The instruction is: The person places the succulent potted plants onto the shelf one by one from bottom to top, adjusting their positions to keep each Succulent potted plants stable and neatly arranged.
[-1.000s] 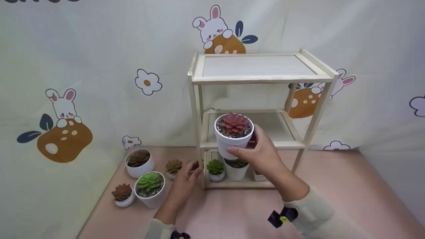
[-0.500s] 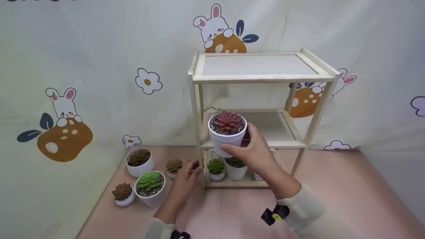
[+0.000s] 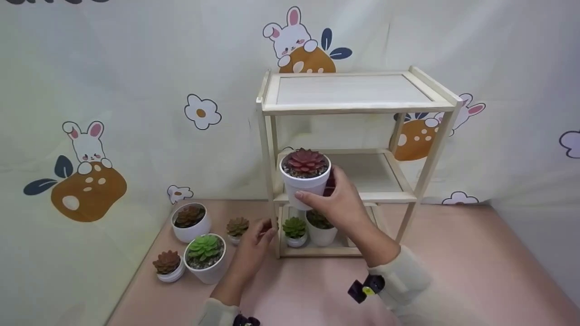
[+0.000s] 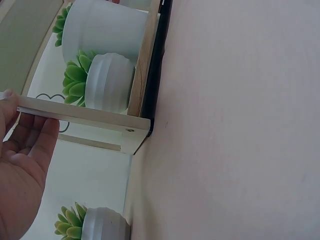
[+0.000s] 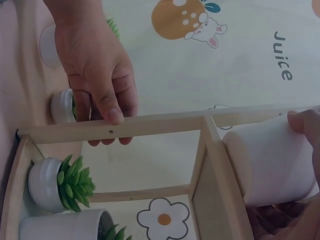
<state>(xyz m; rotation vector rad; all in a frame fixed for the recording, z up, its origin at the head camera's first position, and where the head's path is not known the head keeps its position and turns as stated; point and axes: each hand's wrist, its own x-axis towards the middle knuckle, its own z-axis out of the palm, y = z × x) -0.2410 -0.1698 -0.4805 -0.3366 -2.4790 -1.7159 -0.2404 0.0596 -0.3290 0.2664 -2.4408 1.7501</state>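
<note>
Pot w/ red succulent (image 3: pixel 304 185) is held up approx. ctr of the head frame, more or less upright, in front of the L part of the middle shelf (image 3: pixel 362 174); can't tell if it touches the shelf's front edge. R hand (image 3: pixel 342 199) grips it: thumb across the near side, other fingers mostly hidden behind, curled round per the R wrist view, where the white pot fills the right edge.

L hand (image 3: pixel 253 246), lower ctr-left, grips the left front post (image 3: pixel 267 158) of the wooden shelf unit (image 3: pixel 353 90); L wrist view shows thumb on one face of the post, fingertips on the other, at left edge of frame.

Bottom shelf, below ctr: small pot w/ green succulent (image 3: pixel 294 233) just beside the post, bigger white pot (image 3: pixel 322 233) to its right, top partly hidden under the held pot.

Lower left, on pink tabletop (image 3: pixel 476 262): round pot w/ brown succulent (image 3: pixel 191 224), pot w/ bright green succulent (image 3: pixel 205 258) & small pot w/ reddish succulent (image 3: pixel 168 266) grouped close; another small pot (image 3: pixel 237 230) is nearer L hand, partly covered by it. Backdrop (image 3: pixel 149 68) behind has rabbit & flower prints, plus "Juice" lettering (image 5: pixel 283 56) upper right in R wrist view. Light sleeves (image 3: pixel 403 276) & black wrist cams (image 3: pixel 366 288) at bottom.
</note>
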